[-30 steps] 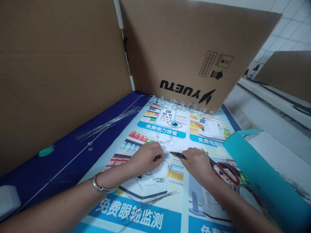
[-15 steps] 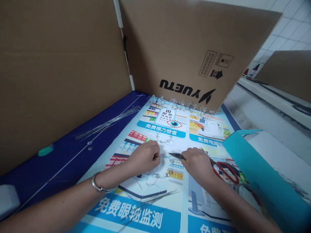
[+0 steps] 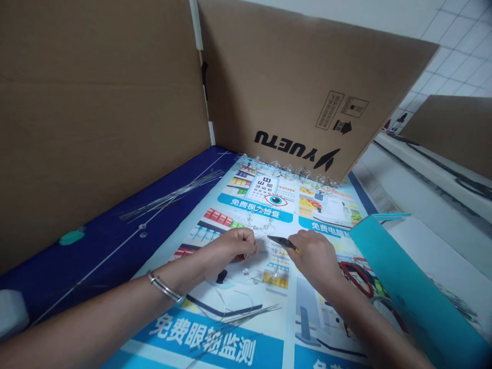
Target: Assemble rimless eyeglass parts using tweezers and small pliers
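Note:
My left hand point(image 3: 236, 245) is closed in a pinch, with the wire of a clear-bead strand point(image 3: 251, 277) at its fingertips. To the right, my right hand point(image 3: 313, 253) is wrapped round black-nosed pliers point(image 3: 282, 241) with yellow on the handle. The pliers' tip points left toward my left hand, with a gap between them. Beads and thin wire curve over the printed sheet around and between the hands. Loose wire pieces point(image 3: 246, 318) lie nearer to me.
Cardboard walls point(image 3: 300, 77) stand behind and at the left. Clear beaded pieces point(image 3: 292, 171) line the back wall. Red-handled scissors point(image 3: 357, 279) and a teal box point(image 3: 415, 287) lie at the right. More wires point(image 3: 172, 195) and a green lump point(image 3: 72, 237) are at the left.
My left hand has turned, so its thumb and fingertips show more, and the bead strand has shifted with it. My right hand still holds the pliers. The camera view has tilted slightly.

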Demonstrator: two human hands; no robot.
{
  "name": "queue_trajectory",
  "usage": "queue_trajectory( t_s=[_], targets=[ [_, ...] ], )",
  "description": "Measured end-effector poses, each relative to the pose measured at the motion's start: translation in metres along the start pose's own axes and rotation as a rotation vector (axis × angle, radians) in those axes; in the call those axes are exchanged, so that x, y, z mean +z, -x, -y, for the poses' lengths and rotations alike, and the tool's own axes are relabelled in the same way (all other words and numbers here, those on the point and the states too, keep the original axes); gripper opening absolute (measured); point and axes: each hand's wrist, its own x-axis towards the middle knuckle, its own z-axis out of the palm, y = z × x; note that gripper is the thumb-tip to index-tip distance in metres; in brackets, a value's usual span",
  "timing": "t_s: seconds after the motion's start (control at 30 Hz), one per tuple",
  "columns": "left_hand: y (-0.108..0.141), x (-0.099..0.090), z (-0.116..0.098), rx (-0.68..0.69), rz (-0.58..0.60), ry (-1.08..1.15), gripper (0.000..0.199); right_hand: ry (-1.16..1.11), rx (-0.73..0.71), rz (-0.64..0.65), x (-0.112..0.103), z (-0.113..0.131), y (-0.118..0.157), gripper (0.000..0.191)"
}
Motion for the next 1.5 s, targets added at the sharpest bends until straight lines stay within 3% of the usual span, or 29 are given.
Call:
queue_trajectory(
  t_s=[0.27, 0.47, 0.9, 1.1, 1.3, 1.5],
  targets=[
    [0.001, 0.012, 0.002, -0.021, -0.002, 0.335, 0.014, 0.034, 0.016, 0.005, -0.019, 0.0, -0.006, 0.021],
    [0.0, 0.013, 0.009, -0.034, 0.038, 0.359, 0.013, 0.052, -0.001, 0.002, -0.022, 0.0, -0.008, 0.019],
    [-0.005, 0.002, 0.01, 0.019, -0.106, -0.121, 0.015, 0.043, -0.026, 0.082, -0.009, -0.002, -0.002, 0.014],
    [-0.003, 0.001, 0.01, 0.121, -0.171, -0.415, 0.014, 0.028, -0.027, 0.086, -0.003, -0.001, -0.002, 0.017],
    [0.0, 0.002, 0.003, 0.163, -0.147, -0.608, 0.013, -0.009, -0.031, 0.044, 0.003, -0.001, 0.001, 0.016],
    [-0.005, -0.002, 0.011, 0.131, -0.123, -0.651, 0.01, -0.029, -0.014, 0.085, 0.006, 0.0, 0.0, 0.016]
  ],
)
